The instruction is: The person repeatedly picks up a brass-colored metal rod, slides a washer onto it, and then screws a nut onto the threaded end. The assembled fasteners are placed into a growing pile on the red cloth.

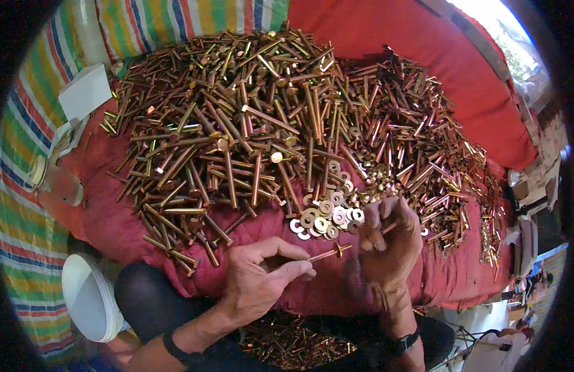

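Note:
My left hand (260, 277) pinches one end of a brass-coloured bolt (327, 253) that points right, with a nut or washer on its shaft near the far end. My right hand (389, 239) is closed around that far end, fingers curled at the tip. Just above both hands lies a small heap of flat washers (324, 214). Behind it spreads a big pile of long bolts (237, 124), and to the right a pile of shorter bolts (417, 142), all on a red cloth (113, 217).
A white round bowl (88, 297) stands at the lower left. A white box (85, 92) and a clear bottle (54, 180) lie on the striped sheet (20, 204) at left. More bolts (293, 341) lie heaped between my knees.

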`<control>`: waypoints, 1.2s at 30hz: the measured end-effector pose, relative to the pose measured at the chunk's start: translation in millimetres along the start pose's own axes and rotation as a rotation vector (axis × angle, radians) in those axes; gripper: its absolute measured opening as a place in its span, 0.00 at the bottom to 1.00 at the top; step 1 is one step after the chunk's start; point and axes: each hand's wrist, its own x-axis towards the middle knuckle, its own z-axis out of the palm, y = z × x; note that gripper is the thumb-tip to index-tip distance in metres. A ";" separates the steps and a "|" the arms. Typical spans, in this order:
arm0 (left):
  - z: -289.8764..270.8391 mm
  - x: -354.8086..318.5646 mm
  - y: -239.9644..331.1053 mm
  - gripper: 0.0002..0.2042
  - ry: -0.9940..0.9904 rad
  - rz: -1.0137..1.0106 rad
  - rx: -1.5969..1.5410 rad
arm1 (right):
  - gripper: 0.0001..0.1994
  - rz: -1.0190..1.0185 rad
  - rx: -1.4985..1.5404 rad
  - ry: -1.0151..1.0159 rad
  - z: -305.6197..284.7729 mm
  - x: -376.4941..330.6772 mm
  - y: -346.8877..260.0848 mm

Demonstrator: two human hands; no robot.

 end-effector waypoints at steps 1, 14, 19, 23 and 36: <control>1.4 0.4 0.4 0.04 -0.020 -0.030 -0.055 | 0.18 0.014 0.063 0.017 0.6 2.1 1.9; -13.1 4.6 -3.4 0.04 0.065 -0.050 -0.259 | 0.19 0.163 0.081 0.023 10.7 6.3 18.8; -15.9 3.7 -2.3 0.04 0.063 -0.038 -0.269 | 0.12 0.169 -0.145 0.015 2.7 3.3 7.9; -18.2 3.4 -1.0 0.04 0.062 -0.036 -0.282 | 0.11 0.071 -0.245 0.055 1.9 1.7 8.8; -22.9 0.7 -1.1 0.04 0.045 -0.080 -0.326 | 0.20 -0.206 -0.482 0.054 -5.0 -3.8 16.8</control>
